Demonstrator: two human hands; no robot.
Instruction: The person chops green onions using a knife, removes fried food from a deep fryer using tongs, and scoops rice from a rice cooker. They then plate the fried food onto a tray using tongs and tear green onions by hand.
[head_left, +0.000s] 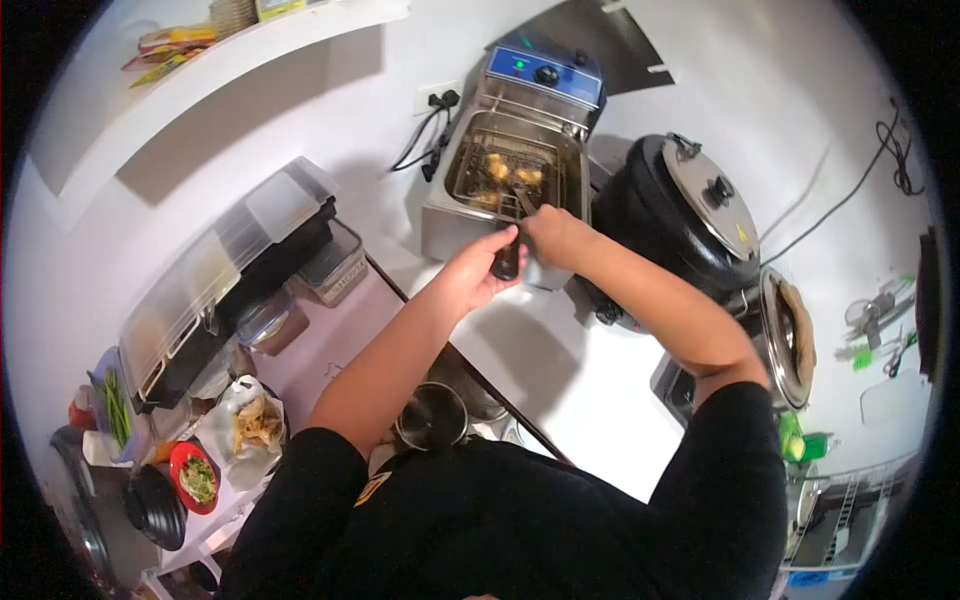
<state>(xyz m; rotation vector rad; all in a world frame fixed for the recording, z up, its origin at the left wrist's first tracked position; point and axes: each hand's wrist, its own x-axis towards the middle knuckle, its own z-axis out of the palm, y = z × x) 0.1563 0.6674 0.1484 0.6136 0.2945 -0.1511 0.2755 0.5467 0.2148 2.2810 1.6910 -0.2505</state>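
Observation:
A stainless steel deep fryer [440, 228] stands against the wall, with a wire fryer basket [465, 185] sitting in its oil. Several golden fried pieces [497, 166] float inside the basket. My left hand [470, 272] is closed around the basket's black handle [507, 262] at the fryer's front edge. Close beside it, my right hand [555, 238] grips a metal utensil [524, 203] whose end dips toward the food; its exact kind is hard to make out. The blue control panel [545, 75] shows a lit green light.
A black soup kettle [665, 215] with a steel lid stands right of the fryer. Left are a lidded condiment box [225, 265], a red bowl of greens [195, 478] and fried food on paper [257, 425]. A steel pot [432, 415] sits near my body. A shelf [230, 65] hangs upper left.

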